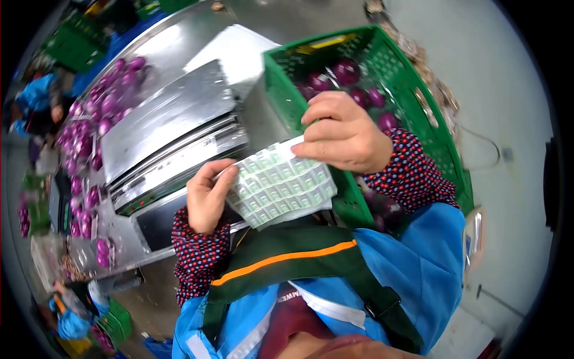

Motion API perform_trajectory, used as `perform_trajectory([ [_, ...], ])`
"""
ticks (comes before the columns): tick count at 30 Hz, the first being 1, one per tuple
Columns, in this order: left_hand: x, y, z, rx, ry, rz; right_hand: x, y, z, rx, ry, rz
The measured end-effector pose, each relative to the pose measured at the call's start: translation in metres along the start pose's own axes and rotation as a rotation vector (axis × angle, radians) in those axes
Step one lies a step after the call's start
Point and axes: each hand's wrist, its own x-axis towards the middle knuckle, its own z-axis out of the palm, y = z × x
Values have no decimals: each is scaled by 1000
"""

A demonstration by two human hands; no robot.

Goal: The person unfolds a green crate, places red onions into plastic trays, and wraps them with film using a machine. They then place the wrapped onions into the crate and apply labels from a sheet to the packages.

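A sheet of small green-and-white labels (pixel 284 185) is stretched between my two hands in front of my chest. My left hand (pixel 209 192) pinches its left edge between thumb and fingers. At the upper right corner of the sheet, my right hand (pixel 347 134) has its thumb and fingers pressed together on it, above the near side of a green crate (pixel 418 96). Inside that crate lie purple onions (pixel 345 72) in clear plastic. Left of the sheet is a scale with a flat metal top (pixel 173 116).
Bagged purple onions (pixel 84 143) lie along the metal table (pixel 164 254) at the left. A white sheet (pixel 224 51) lies beyond the scale. Two people in blue, one at upper left (pixel 37 96), one at lower left (pixel 73 323), stand near green crates (pixel 116 323).
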Motion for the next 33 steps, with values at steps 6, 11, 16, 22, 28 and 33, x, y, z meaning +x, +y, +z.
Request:
perform_trajectory([
  [6,11,-29,-23,-78,405,103,-173,30,-99,387,682,1419],
  [11,57,-16,-27,-190,481,190,-361,53,-94,208,90,1958],
  [16,119,-7,-16,-294,465,67,-451,69,-55,49,139,1739],
  [22,157,-10,-28,-459,310,123,-418,26,-95,25,-36,1896],
  [28,170,3,6,-240,311,51,-443,9,-93,-240,-387,1963],
  [33,121,7,-9,-7,389,304,-479,-2,-83,-395,-81,1634],
])
